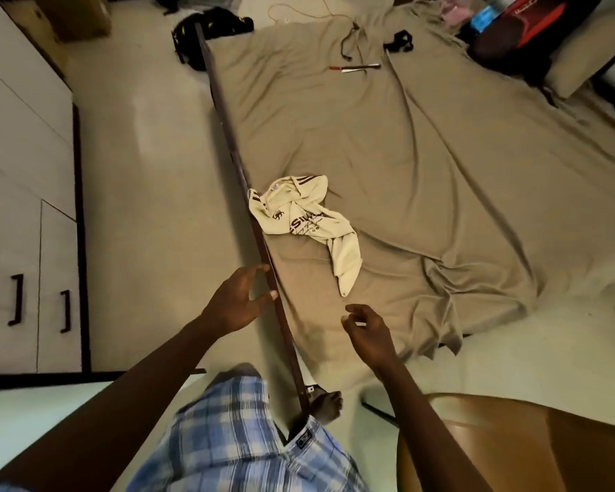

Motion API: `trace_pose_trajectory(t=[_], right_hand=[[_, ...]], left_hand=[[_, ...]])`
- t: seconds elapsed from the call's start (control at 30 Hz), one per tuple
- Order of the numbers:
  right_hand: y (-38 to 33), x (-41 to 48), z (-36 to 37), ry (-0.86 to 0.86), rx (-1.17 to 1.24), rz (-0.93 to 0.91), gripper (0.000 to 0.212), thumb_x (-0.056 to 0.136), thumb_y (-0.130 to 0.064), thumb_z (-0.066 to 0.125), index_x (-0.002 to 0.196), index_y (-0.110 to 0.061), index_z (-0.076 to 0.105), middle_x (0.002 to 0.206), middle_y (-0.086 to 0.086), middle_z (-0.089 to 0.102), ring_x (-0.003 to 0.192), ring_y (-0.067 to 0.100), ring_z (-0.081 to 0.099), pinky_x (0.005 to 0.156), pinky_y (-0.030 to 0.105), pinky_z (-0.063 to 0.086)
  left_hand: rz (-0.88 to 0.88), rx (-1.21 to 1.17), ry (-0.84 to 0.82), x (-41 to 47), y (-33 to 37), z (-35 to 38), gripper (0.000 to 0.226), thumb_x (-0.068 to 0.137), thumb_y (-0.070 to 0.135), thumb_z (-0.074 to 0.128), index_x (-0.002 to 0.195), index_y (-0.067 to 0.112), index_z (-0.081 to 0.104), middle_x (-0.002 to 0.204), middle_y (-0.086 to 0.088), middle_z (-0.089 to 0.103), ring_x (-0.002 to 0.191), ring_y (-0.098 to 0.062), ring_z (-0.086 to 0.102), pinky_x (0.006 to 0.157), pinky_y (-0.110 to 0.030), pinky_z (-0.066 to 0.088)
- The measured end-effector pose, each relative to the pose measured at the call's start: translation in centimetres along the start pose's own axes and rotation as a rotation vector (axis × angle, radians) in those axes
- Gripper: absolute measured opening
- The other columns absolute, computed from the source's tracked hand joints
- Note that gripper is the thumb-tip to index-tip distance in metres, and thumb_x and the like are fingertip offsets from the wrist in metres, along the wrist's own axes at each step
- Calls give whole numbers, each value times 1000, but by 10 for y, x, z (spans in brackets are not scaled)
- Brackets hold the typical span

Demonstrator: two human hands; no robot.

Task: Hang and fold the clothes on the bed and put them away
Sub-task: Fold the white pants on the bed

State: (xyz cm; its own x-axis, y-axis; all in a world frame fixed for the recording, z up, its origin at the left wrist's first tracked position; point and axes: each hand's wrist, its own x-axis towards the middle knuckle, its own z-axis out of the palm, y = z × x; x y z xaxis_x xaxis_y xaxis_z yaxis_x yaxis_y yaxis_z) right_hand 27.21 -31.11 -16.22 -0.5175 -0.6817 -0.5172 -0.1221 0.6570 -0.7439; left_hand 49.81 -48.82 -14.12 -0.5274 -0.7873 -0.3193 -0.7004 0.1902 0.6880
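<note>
A single cream shirt (pixel 306 221) lies crumpled on the bed (pixel 441 154), close to its left edge and just beside the dark side rail (pixel 228 136). One sleeve trails toward the near end, so the shirt is easy to reach from where the person stands. Both arms stretch out over the near corner of the bed. The left hand (pixel 233 307) hovers at the rail with fingers spread, its grip open and empty; whether the thumb touches the wood I cannot tell. The right hand (pixel 368 333) hangs over the sheet with fingers loosely curled round nothing, its grip likewise open, a little short of the sleeve's tip. This looks like the reach before picking the shirt up to fold or hang it. The white wardrobe (pixel 25 207) stands at the left, probably where the shirt goes afterwards.
</note>
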Motion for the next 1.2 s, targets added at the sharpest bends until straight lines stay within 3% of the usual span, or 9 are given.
trace_pose_trajectory(t=[0.27,0.37,0.57,0.7,0.8,0.9,1.0,1.1,1.2], right_hand=[[-36,119,15,-91,-39,127,19,98,-31,68,116,-27,67,113,-2,70,93,9,64,83,27,43],[-45,185,39,-71,24,218,22,93,-29,74,114,-28,67,111,-4,69,94,10,66,82,29,47],[-64,299,97,-17,356,487,19,98,-14,67,116,-19,67,99,4,69,85,18,63,75,34,52],[-70,373,146,-103,275,553,20,96,-12,68,116,-16,66,98,8,69,79,18,61,65,31,48],[-86,405,173,-182,258,544,23,92,-12,72,113,-19,67,99,9,72,80,17,64,68,32,49],[-112,417,191,-230,270,452,28,90,-11,76,115,-21,67,106,8,72,84,14,66,67,25,51],[-134,414,205,-289,148,316,50,83,-20,85,127,-25,63,122,3,65,103,16,65,83,31,58],[-156,401,218,-209,11,75,74,79,-35,88,142,-27,50,133,-12,52,121,7,50,101,28,47],[-184,380,216,2,91,-80,48,86,-31,82,124,-46,56,117,-33,55,113,-9,52,95,15,42]], left_hand=[[-49,77,-88,131,-20,-6,51,95,33,72,143,24,54,142,4,57,127,-10,54,98,-18,36],[-91,110,-49,209,-54,-5,51,92,27,75,139,22,57,139,0,58,129,-20,55,103,-27,41],[-268,88,276,352,-111,-5,73,82,14,83,144,7,47,143,-15,51,135,-34,47,108,-43,42],[-234,213,214,442,-155,0,73,81,21,81,144,15,44,143,-10,52,128,-35,50,98,-49,48],[-241,428,67,485,-176,3,55,87,36,75,135,21,54,133,-7,60,124,-33,53,95,-50,49],[-344,502,-36,500,-181,-6,22,93,41,69,106,24,74,109,-6,73,110,-30,64,93,-42,47],[-545,-75,-50,494,-162,-23,28,93,39,72,81,14,75,87,-10,76,90,-31,73,81,-38,56],[-675,-757,-112,465,-112,-41,24,97,37,71,96,14,77,91,-10,78,82,-24,72,77,-39,58],[-564,-1093,-98,434,-65,-58,43,88,37,75,116,5,72,101,-11,78,84,-22,73,76,-37,59]])
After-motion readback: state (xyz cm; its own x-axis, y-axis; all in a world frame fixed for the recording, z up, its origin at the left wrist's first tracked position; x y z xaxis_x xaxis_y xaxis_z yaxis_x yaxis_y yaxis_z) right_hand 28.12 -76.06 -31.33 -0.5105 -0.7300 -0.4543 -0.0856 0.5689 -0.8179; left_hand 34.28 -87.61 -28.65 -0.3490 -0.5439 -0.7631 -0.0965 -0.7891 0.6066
